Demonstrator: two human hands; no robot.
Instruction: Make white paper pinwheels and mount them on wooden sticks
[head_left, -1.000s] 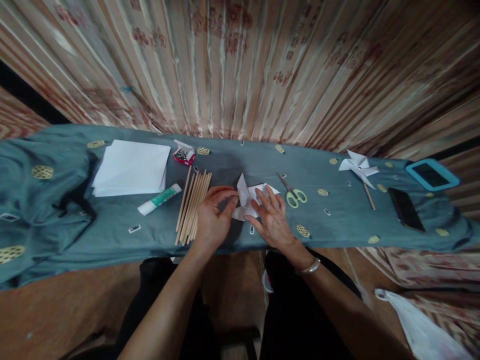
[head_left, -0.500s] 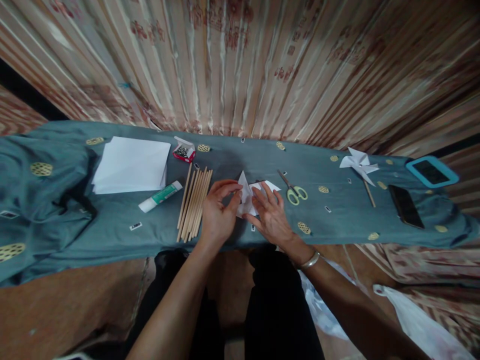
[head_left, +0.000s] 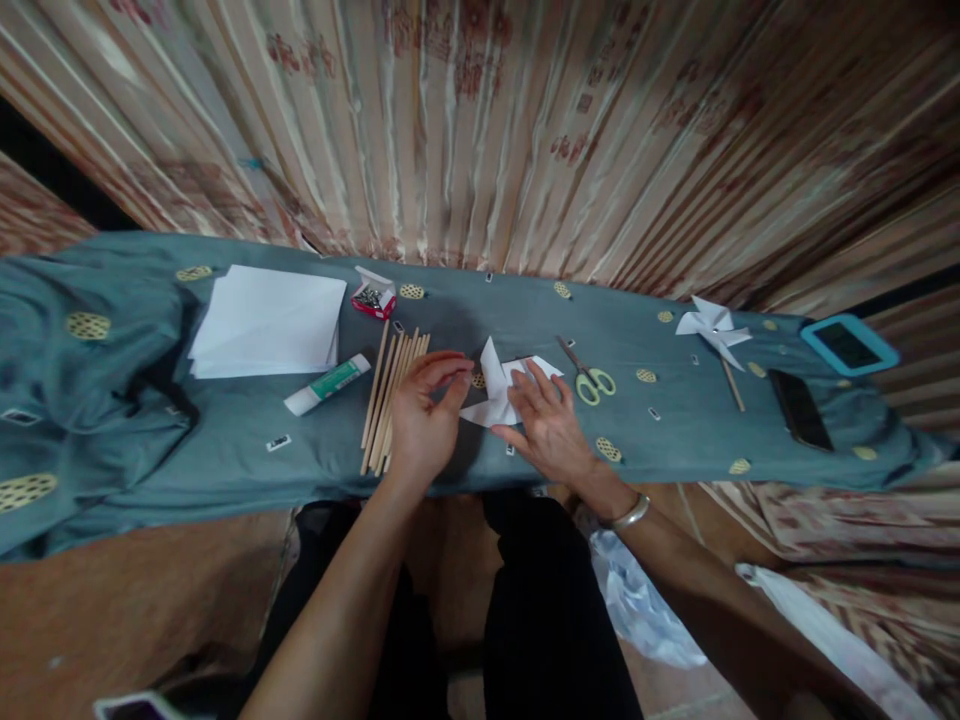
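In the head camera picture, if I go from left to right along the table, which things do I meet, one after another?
Stack of white paper → glue tube → wooden sticks → left hand → folded white paper → right hand → scissors → finished paper pinwheel → black phone → tablet in blue case.

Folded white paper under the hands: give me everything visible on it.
The folded white paper looks like thin plain sheet, creased into pointed flaps, one tip standing up, the rest lying flat on the teal cloth. The right hand presses on its right part; the left hand sits just left of it, contact unclear. Scissors lie apart to its right.
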